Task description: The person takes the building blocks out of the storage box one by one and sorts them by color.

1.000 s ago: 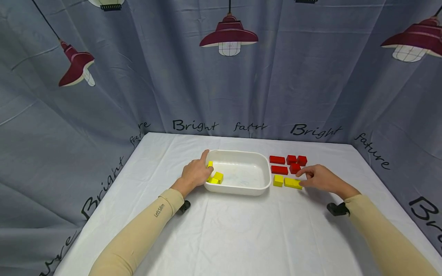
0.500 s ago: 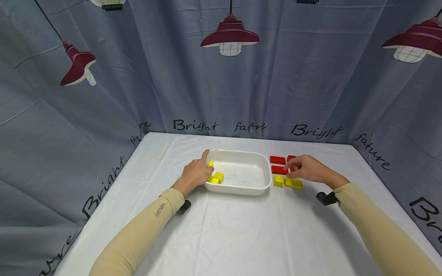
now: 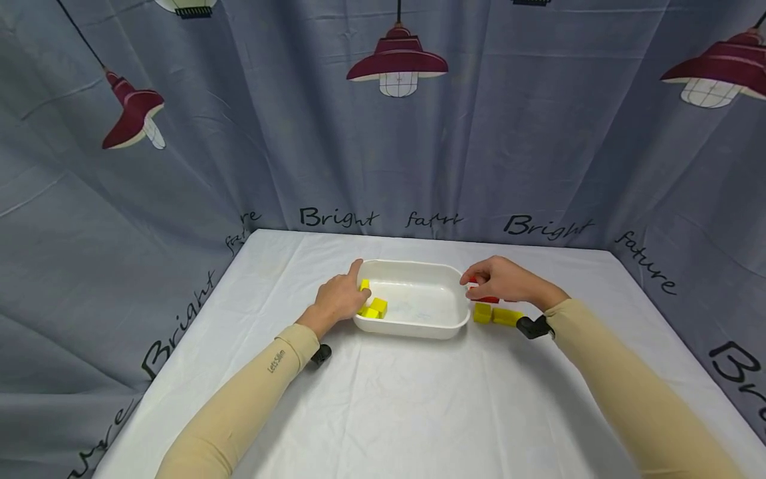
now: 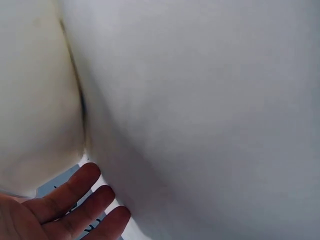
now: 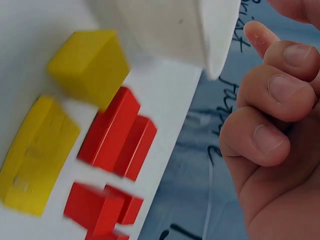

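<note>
My left hand grips the left end of a white plastic tray, thumb over the rim, index finger pointing along it. The left wrist view shows the other fingers extended outside the tray wall. Inside, at its left end, lie several yellow blocks, partly behind the thumb. My right hand hovers by the tray's right rim, thumb and index finger apart with nothing between them. Its other fingers are loosely curled. Below it are red bars and smaller red blocks, mostly hidden from the head view.
On the white-covered table, a yellow cube and a longer yellow block stand right of the tray. A grey-blue curtain printed with lamps and lettering hangs behind the table and along both sides.
My right hand has moved left, from beside the long yellow block, across the red blocks, to the tray's right rim. The left hand, tray and blocks have stayed put.
</note>
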Demonstrator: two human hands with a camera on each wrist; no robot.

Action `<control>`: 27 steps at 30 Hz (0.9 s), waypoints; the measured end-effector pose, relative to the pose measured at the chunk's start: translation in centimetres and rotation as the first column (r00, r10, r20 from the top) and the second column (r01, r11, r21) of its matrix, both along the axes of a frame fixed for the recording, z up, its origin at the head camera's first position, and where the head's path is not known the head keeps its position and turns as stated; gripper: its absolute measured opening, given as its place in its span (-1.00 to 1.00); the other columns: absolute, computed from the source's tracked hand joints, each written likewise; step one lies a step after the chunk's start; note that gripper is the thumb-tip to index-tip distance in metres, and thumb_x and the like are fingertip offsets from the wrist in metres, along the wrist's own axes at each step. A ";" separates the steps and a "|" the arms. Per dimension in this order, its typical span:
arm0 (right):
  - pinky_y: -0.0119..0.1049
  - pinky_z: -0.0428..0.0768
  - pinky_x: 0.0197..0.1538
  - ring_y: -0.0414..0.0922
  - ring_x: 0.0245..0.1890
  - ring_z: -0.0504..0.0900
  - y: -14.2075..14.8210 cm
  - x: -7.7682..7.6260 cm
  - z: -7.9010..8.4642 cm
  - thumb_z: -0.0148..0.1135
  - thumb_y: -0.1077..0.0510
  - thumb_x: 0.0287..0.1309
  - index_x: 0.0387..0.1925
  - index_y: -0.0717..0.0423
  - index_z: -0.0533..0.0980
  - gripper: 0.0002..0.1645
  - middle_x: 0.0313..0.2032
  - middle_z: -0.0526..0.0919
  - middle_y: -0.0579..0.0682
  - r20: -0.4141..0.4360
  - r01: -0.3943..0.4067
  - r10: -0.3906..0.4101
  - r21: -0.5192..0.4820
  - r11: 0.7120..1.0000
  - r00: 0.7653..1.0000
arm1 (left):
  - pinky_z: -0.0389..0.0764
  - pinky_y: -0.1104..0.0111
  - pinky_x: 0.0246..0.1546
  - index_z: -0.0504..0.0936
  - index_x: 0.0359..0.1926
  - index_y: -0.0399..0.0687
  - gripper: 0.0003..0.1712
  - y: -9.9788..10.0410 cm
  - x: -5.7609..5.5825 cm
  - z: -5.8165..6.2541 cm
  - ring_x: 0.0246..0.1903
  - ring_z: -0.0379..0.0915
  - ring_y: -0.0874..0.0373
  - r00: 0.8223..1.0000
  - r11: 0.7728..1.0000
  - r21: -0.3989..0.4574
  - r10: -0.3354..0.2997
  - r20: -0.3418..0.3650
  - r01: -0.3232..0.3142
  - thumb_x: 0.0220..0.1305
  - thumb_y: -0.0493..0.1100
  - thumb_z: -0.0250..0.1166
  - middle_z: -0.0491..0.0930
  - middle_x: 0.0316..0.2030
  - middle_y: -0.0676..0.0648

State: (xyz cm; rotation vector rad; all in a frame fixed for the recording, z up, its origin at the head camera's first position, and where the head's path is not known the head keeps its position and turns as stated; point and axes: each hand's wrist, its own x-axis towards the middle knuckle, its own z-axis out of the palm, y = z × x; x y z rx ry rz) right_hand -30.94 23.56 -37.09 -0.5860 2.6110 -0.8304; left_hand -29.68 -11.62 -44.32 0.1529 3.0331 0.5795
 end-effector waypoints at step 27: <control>-0.26 0.33 -0.32 -0.12 -0.50 0.36 -7.5 -3.2 -0.6 0.38 0.07 0.18 0.13 0.08 0.61 -0.53 -0.54 0.42 -0.04 0.110 -0.188 0.189 -0.026 0.982 0.976 | 0.56 0.14 -0.23 0.05 0.60 0.14 -0.21 -0.2 0.0 0.1 -0.30 0.50 0.03 1.000 1.000 -0.016 0.014 -0.021 -0.014 0.39 -0.02 0.02 0.69 -0.04 -0.16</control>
